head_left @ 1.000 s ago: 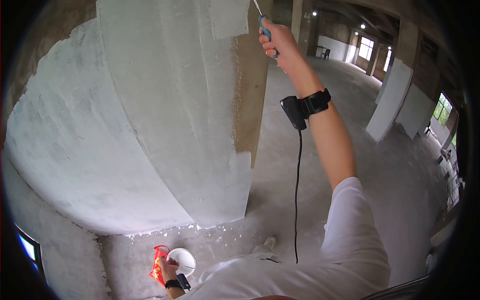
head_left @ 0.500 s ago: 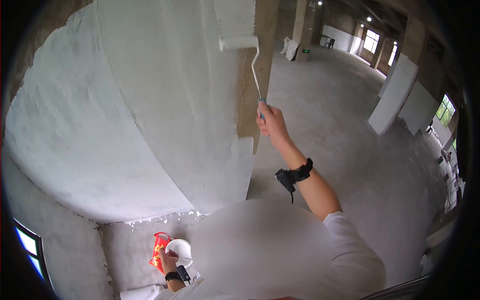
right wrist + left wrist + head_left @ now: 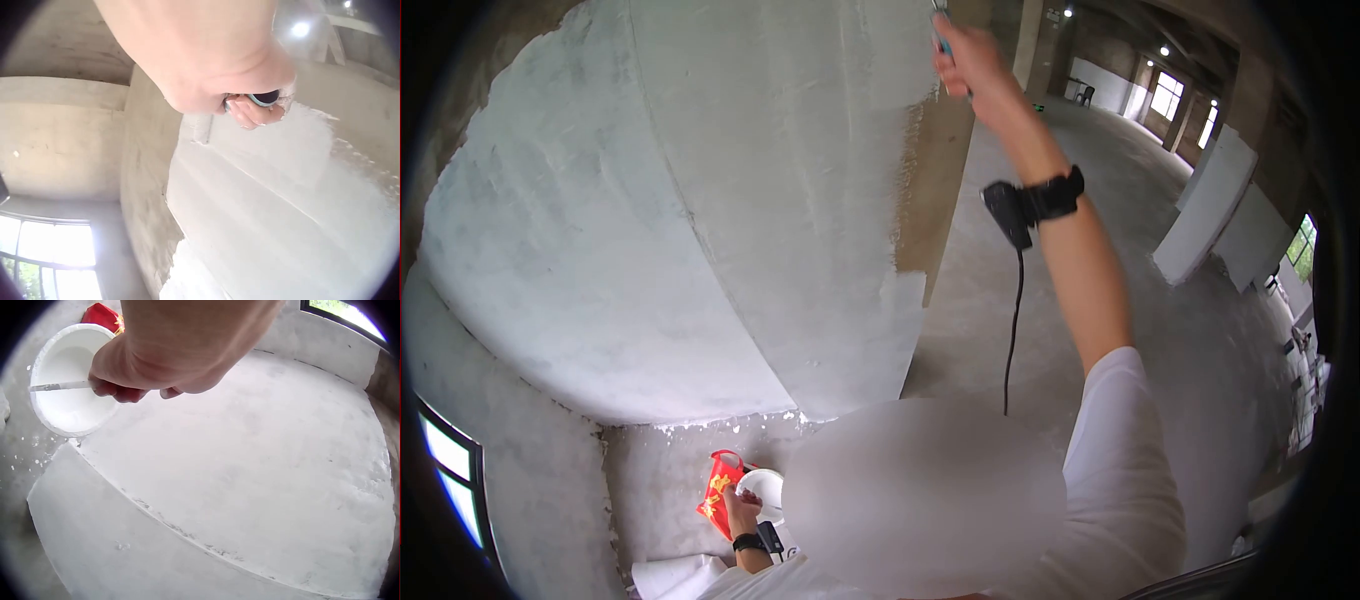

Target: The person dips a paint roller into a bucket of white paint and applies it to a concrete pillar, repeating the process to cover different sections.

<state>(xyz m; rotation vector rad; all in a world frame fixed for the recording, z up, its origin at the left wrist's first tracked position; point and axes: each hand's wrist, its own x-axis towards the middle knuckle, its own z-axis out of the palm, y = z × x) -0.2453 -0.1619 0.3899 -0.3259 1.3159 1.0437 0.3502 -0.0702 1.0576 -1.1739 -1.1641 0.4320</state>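
Observation:
High against the wall (image 3: 770, 180), my right hand (image 3: 982, 78) grips the blue handle (image 3: 943, 42) of a paint roller. The roller head is outside the head view; in the right wrist view the roller's white sleeve (image 3: 201, 129) touches the wet-looking wall (image 3: 262, 206), partly hidden by my hand (image 3: 206, 69). Low down, my left hand (image 3: 743, 512) is beside a white bucket (image 3: 768, 482). In the left wrist view its fingers curl round the end of a whitish bar (image 3: 59, 386) crossing the bucket's mouth (image 3: 37, 362), with white paint inside.
A red bag (image 3: 718, 487) with yellow markings lies beside the bucket. Bare brown wall (image 3: 935, 190) borders the pale coating. White specks dot the floor along the wall base. Pillars (image 3: 1210, 200) and windows (image 3: 1166, 97) stand in the hall; a blurred oval hides the lower middle.
My right hand went down with the roller on the wall, then back up, taking the roller head out of the head view. The left hand stays by the bucket.

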